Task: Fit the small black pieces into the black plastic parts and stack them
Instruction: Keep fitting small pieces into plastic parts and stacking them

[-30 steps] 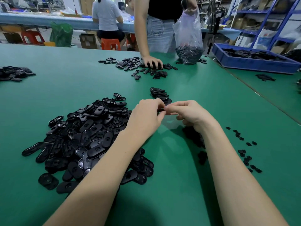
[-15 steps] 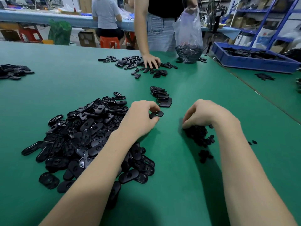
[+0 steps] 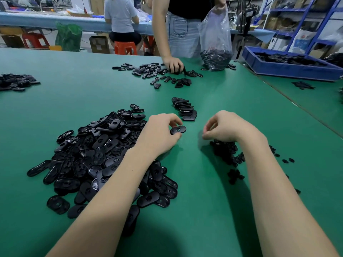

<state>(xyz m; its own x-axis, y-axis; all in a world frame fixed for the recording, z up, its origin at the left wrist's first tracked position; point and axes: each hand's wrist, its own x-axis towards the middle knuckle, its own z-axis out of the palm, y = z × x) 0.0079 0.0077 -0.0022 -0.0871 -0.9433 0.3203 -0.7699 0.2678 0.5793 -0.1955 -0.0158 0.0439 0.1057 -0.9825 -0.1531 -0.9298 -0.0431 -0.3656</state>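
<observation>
My left hand (image 3: 159, 134) pinches one oval black plastic part (image 3: 178, 130) by its left end and holds it just above the green table (image 3: 213, 210). A big heap of the same oval parts (image 3: 96, 156) lies under and left of my left forearm. A short leaning stack of parts (image 3: 184, 108) sits just beyond my hands. My right hand (image 3: 228, 127) hovers over the pile of small black pieces (image 3: 227, 153), thumb and fingertips pinched together as on one small piece, which the fingers hide.
Across the table a person's hand (image 3: 173, 64) rests on another scatter of parts (image 3: 148, 69), and their other hand holds a clear bag of parts (image 3: 216, 52). A blue bin (image 3: 289, 69) stands far right. A further pile (image 3: 15, 82) lies far left.
My hands have drawn apart. The right hand dropped onto the small-piece pile and now lifts slightly with pinched fingers. The left hand keeps holding the oval part.
</observation>
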